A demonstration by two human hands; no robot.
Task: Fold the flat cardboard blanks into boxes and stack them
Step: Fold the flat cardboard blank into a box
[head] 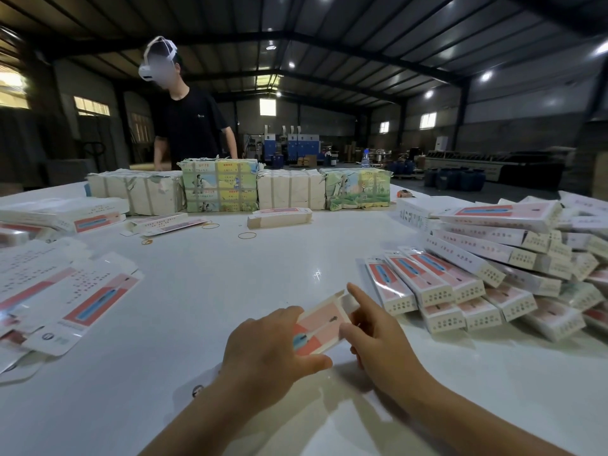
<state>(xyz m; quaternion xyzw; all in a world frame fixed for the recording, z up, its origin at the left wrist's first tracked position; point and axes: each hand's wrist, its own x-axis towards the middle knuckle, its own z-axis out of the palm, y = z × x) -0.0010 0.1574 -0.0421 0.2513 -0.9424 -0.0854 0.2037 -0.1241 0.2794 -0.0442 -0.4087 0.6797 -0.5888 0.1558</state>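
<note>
Over the counter, both hands are gripping one half-folded box: left hand, right hand. Many folded boxes are lying stacked at right. Flat blanks are waiting at left.

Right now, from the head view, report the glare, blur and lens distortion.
Head view: ceiling lamps glint off the white table mid-surface; clear wrap on the folded boxes and flat blanks shines; wide-angle bending curves the roof beams and table edges; the background hall is dim; both hands, left hand and right hand, and the box in hand look slightly soft.
</note>
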